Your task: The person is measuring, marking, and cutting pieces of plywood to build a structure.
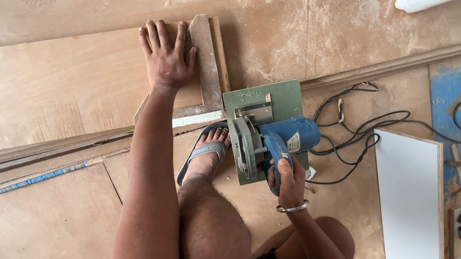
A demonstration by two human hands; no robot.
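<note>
One circular saw (269, 136), blade away from body.

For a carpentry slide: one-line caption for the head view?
Left hand presses a wooden square on plywood; right hand grips a blue circular saw.

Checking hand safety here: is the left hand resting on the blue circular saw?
No, the left hand lies flat on the wooden try square atop the plywood sheet; only the right hand grips the blue circular saw.

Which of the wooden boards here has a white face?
The upright rectangular board with the white face, right of the blue circular saw. The plywood sheet under the left hand and the others are bare brown wood.
</note>
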